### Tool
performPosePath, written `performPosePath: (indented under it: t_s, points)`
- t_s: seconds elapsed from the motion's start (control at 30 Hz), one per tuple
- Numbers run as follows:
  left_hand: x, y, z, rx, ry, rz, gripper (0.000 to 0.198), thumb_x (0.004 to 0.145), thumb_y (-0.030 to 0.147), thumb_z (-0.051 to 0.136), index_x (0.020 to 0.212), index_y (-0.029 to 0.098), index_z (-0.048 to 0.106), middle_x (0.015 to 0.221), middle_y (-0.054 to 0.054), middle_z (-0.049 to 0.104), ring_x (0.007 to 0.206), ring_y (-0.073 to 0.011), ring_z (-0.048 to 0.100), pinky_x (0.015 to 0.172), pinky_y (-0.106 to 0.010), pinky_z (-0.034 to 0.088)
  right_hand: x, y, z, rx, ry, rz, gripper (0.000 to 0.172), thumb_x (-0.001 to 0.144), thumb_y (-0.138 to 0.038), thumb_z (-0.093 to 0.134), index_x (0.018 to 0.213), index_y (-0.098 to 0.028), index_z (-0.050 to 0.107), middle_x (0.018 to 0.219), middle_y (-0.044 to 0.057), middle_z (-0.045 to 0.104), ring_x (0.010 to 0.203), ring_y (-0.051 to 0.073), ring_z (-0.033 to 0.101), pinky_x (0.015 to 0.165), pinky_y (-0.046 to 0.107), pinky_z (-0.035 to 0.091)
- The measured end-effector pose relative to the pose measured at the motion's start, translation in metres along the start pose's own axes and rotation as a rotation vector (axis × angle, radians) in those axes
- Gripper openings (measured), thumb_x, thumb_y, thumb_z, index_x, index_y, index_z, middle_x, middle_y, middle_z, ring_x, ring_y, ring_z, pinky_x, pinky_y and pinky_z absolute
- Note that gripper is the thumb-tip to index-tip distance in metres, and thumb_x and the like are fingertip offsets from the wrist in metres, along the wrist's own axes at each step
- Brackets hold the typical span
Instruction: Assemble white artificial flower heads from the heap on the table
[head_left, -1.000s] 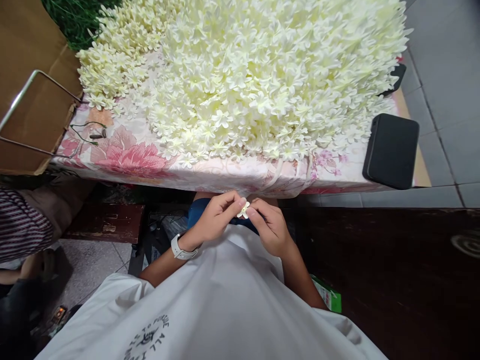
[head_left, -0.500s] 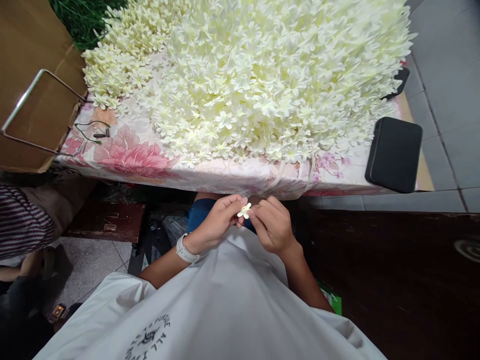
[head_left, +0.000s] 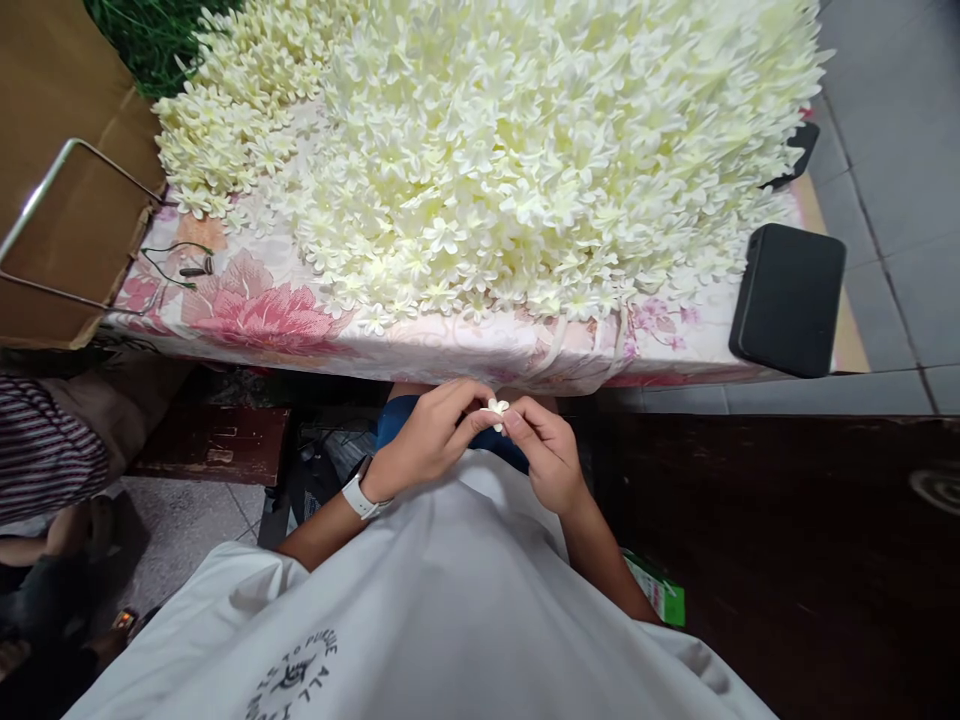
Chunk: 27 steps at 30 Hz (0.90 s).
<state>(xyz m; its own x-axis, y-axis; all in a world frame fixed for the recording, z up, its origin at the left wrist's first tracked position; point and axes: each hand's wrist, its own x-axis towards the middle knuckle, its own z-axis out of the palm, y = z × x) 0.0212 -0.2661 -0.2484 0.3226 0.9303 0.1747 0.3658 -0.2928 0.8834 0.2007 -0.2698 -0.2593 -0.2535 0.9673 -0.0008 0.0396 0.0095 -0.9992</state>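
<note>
A small white artificial flower [head_left: 498,408] is pinched between the fingertips of both hands, over my lap and just in front of the table's edge. My left hand [head_left: 439,430], with a white-strapped watch [head_left: 361,492] at the wrist, grips it from the left. From the other side, the thumb and fingers of my right hand [head_left: 550,450] close on its petals. Whether anything else is between the fingers is hidden. Beyond my hands, a big heap of cream-white flowers [head_left: 510,170] covers much of the table.
On the flowered tablecloth [head_left: 262,325] lie a black box-shaped device [head_left: 791,300] at right and a dark green cord [head_left: 169,265] at left. A cardboard box [head_left: 67,120] with a metal frame stands far left. Another person's striped garment [head_left: 45,445] shows below it, near a wooden stool [head_left: 217,445].
The flower has turned and shifted slightly up and to the right. My left thumb now reaches across towards it, and my right fingers have changed their pinch.
</note>
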Motion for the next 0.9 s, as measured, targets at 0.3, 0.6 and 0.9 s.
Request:
performPosePath:
  t_s: [0.3, 0.6, 0.9]
  points:
    - [-0.004, 0.002, 0.007, -0.652, -0.015, -0.399, 0.033, 0.094, 0.045, 0.065, 0.087, 0.014, 0.062, 0.078, -0.001, 0.061, 0.072, -0.0095, 0.054, 0.07, -0.022, 0.043, 0.006, -0.006, -0.012, -0.374, -0.117, -0.25, 0.02, 0.102, -0.024, 0.053, 0.083, -0.02, 0.058, 0.074, -0.002, 0.054, 0.07, 0.012, 0.049, 0.068, 0.027, 0.039]
    - [-0.001, 0.009, 0.011, -1.198, -0.082, -0.672, 0.038, 0.082, 0.043, 0.079, 0.076, 0.014, 0.056, 0.063, 0.001, 0.056, 0.056, -0.0068, 0.05, 0.06, -0.02, 0.04, 0.015, -0.014, -0.017, -0.39, -0.224, -0.441, 0.024, 0.1, -0.01, 0.052, 0.079, -0.02, 0.056, 0.07, -0.002, 0.056, 0.067, 0.012, 0.045, 0.065, 0.028, 0.039]
    - [0.004, 0.015, 0.014, -1.484, -0.202, -0.877, 0.026, 0.08, 0.024, 0.077, 0.075, 0.014, 0.053, 0.064, 0.004, 0.049, 0.051, -0.0033, 0.039, 0.053, -0.018, 0.034, 0.01, -0.012, -0.02, -0.763, -0.074, -0.785, 0.027, 0.091, -0.001, 0.049, 0.074, -0.021, 0.051, 0.061, 0.0, 0.041, 0.064, 0.017, 0.031, 0.06, 0.035, 0.031]
